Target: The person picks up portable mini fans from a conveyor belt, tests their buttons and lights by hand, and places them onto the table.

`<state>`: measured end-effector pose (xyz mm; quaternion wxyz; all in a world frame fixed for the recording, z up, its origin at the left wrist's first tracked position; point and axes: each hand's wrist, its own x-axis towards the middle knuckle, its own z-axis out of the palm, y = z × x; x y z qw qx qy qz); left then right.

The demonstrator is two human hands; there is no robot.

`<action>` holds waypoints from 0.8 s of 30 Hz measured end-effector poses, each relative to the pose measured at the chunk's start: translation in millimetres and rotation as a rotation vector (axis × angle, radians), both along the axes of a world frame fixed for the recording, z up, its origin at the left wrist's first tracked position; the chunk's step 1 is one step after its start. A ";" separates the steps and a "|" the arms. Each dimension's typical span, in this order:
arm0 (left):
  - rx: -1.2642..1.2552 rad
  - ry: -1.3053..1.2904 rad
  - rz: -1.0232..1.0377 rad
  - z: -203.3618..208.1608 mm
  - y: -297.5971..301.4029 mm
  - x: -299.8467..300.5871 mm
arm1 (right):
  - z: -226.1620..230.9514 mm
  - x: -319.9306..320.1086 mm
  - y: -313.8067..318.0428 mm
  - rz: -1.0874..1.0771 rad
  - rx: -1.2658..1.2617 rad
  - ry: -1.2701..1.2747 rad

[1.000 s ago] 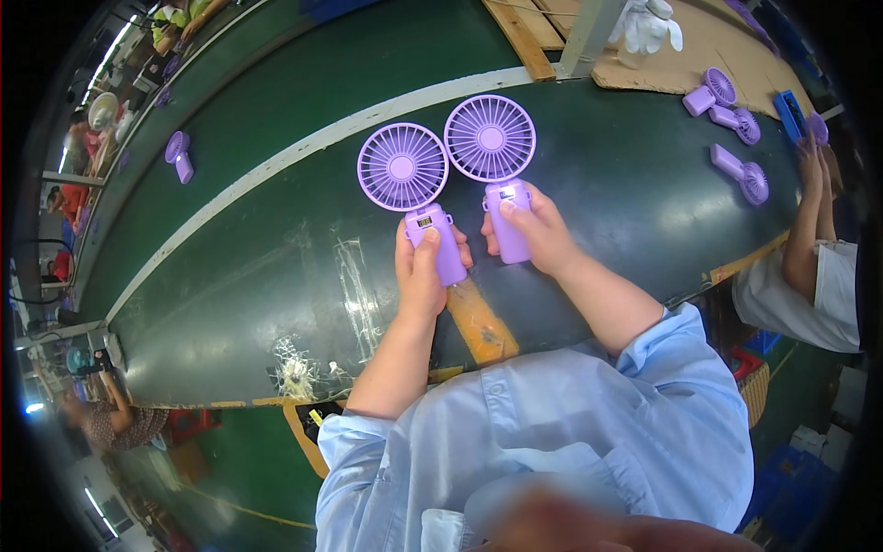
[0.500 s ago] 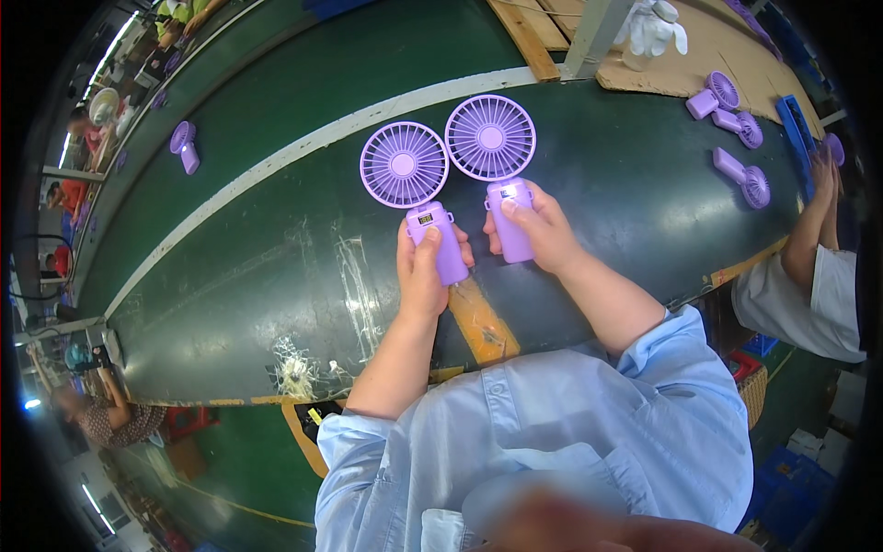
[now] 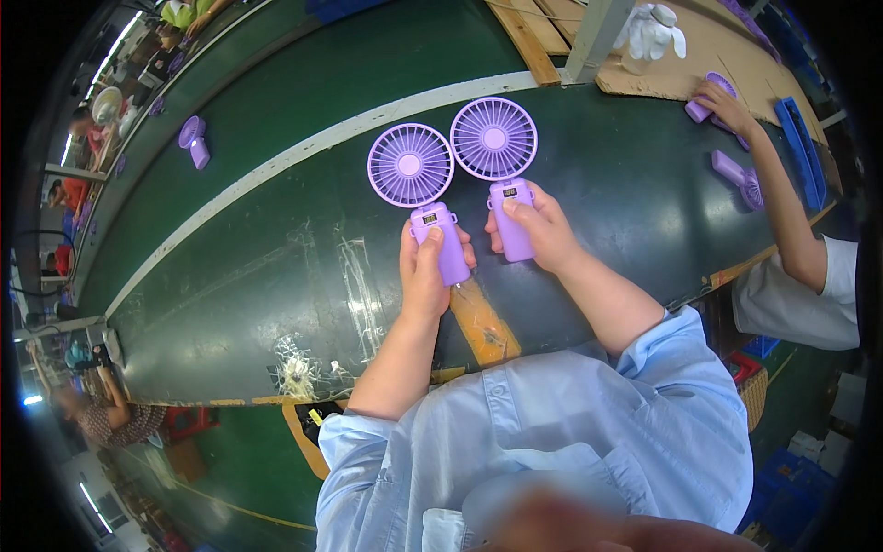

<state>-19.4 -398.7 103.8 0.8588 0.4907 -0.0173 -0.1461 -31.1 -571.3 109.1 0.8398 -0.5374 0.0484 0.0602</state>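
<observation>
Holding a purple handheld fan [image 3: 411, 166] in the left hand [image 3: 423, 272], with fingers [image 3: 467, 248] closed round the handle and showing past its right side, and with the thumb laid on the front just below a small display [image 3: 430, 219]. Holding a second purple handheld fan [image 3: 494, 138] in the right hand [image 3: 545, 235], gripped likewise, with fingertips past the handle's left side and thumb just below a matching display [image 3: 510, 192]. Over the dark green worktop [image 3: 230, 304], grilles turned to the camera, tops leaning slightly left, side by side with rims touching or nearly so; impossible to tell which.

Below the handles, on the worktop edge, a strip of yellow-brown tape [image 3: 487, 329]; farther left, a crumpled patch of clear film [image 3: 299, 373]. Beyond a white strip [image 3: 317, 142], at upper left, a third purple handheld fan [image 3: 200, 154].

At right, over a partly covered fan [image 3: 699, 112], a co-worker's hand [image 3: 727, 104]; nearer, another purple fan [image 3: 729, 167] lying on the worktop, near a long blue tray [image 3: 802, 156]. Behind, on a cardboard sheet [image 3: 717, 51], a white glove [image 3: 651, 32] draped over a clear container [image 3: 636, 64].
</observation>
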 end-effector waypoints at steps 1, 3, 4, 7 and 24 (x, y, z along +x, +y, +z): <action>0.000 -0.002 0.005 -0.3 0.0 0.2 | -0.9 0.7 0.4 0.000 0.005 0.002; -0.019 0.009 -0.003 -0.8 -0.8 0.4 | -2.1 0.1 -1.0 -0.002 -0.028 -0.014; -0.018 0.008 0.002 -1.2 -0.8 0.4 | -2.7 -0.2 -0.4 -0.009 -0.060 -0.030; -0.008 -0.006 -0.008 -2.0 -1.1 0.5 | -2.2 -1.1 1.6 -0.055 -0.032 -0.069; -0.072 0.231 -0.254 -0.4 -4.3 -3.4 | -7.3 -1.8 0.4 0.296 0.342 -0.099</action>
